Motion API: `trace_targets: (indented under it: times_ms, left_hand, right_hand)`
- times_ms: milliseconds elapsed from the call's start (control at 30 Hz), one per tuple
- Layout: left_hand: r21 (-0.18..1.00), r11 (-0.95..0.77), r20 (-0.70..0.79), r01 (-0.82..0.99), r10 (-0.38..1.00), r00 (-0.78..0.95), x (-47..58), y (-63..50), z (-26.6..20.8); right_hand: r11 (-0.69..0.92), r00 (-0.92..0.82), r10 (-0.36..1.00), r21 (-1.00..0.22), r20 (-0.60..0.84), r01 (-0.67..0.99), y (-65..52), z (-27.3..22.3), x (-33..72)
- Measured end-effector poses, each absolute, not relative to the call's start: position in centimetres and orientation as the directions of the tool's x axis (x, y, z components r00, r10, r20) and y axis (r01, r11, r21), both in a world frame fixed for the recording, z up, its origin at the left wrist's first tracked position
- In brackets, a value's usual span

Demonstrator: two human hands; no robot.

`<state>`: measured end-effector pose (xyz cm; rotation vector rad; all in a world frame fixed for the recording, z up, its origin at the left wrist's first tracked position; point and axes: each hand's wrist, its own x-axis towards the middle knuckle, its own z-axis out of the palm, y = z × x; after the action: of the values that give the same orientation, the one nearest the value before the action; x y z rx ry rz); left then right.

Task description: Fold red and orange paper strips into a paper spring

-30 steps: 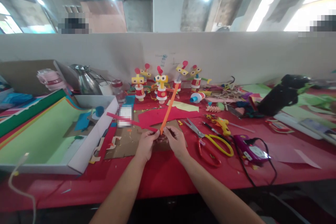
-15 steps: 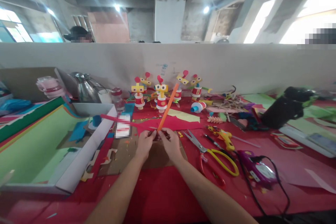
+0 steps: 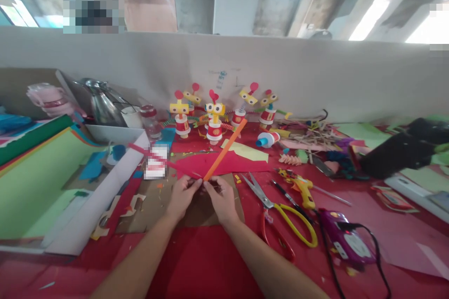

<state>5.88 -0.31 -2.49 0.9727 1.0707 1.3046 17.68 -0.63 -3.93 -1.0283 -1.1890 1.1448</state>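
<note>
Above a brown cardboard sheet (image 3: 149,212), my left hand (image 3: 182,196) is closed, pinching the near end of a long red paper strip (image 3: 140,150) that stretches to the left. Close beside it, my right hand (image 3: 221,198) has thumb and fingers pinched on the lower end of an orange paper strip (image 3: 226,149), which slants up to the right. The two strips meet at my fingertips; fingers hide how the ends overlap. Just beyond lies a sheet of red paper (image 3: 224,162), with a pale yellow piece (image 3: 247,151) behind it.
Scissors (image 3: 268,203) with red and yellow handles lie to the right, near a yellow glue gun (image 3: 304,191) and a purple device (image 3: 345,236) with a black cord. Paper-cup figures (image 3: 214,128) stand at the back. A white box (image 3: 101,196) holds coloured paper at left.
The view has tilted downward. Both hands keep their pinch on the strips, and the orange strip now leans further to the right.
</note>
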Motion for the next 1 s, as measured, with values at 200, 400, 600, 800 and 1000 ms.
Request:
trace_targets:
  times_ms: [200,400,600,800,1000]
  left_hand:
    - [0.964,0.054,-0.065,-0.259,0.997,-0.037,5.9,-0.5,-2.2]
    - [0.979,-0.007,-0.012,-0.204,0.996,-0.093,5.7,-0.6,-2.5]
    - [0.965,0.008,-0.043,-0.262,0.991,-0.128,5.3,-0.3,-3.2]
    - [0.956,0.005,-0.053,-0.292,0.986,-0.157,5.3,-0.4,-3.0]
    - [0.958,0.02,-0.066,-0.286,0.986,-0.153,5.3,-0.4,-2.7]
  right_hand:
    - [0.152,0.058,0.988,-0.982,0.146,-0.11,-0.3,-3.4,17.8]
    - [0.14,0.034,0.99,-0.975,0.136,-0.171,-0.1,-3.3,17.3]
    - [0.133,0.025,0.991,-0.964,0.131,-0.229,-0.2,-3.2,16.9]
    - [0.122,0.0,0.992,-0.973,0.124,-0.194,-0.4,-3.2,16.9]
    - [0.096,0.003,0.995,-0.976,0.097,-0.194,-0.4,-3.2,16.9]
